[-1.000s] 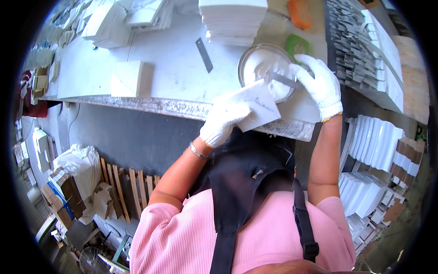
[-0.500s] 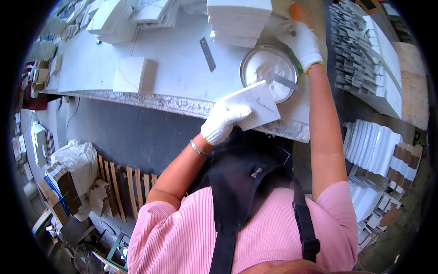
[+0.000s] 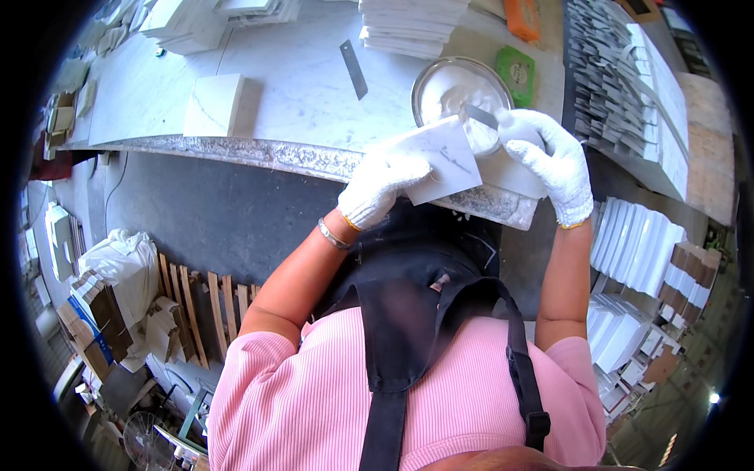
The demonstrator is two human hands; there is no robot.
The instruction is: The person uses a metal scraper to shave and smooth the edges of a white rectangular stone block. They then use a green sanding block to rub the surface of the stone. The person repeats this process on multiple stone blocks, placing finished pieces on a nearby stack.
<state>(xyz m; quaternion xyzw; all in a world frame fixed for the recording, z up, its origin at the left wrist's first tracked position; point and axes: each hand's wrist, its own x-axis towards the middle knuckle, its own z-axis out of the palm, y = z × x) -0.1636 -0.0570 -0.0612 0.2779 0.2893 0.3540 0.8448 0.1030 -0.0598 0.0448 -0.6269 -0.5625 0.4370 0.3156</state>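
My left hand (image 3: 381, 184), in a white knit glove, grips a square white marble tile (image 3: 440, 157) with grey veins, thumb on its face. The tile is tilted at the table edge, its upper corner overlapping a round metal bowl (image 3: 419, 82) of white paste (image 3: 455, 90). Across the bowl's right rim lies a flat grey metal blade (image 3: 481, 116). My gloved right hand (image 3: 558, 161) is at the blade's outer end, thumb and fingers apart on either side of it; the fingertips partly hide that end, so contact is unclear.
Behind the bowl stands a stack of white tiles (image 3: 408, 27). Green (image 3: 514, 76) and orange (image 3: 521, 20) boxes lie to its right. Another metal blade (image 3: 353, 69) and a single tile (image 3: 212, 106) rest on the table (image 3: 298, 102). Stacked thin strips (image 3: 601, 94) stand at the right.
My right hand has come back from the orange box to the blade at the bowl, uncovering the green box. My left hand keeps the tile. The view has shifted slightly.
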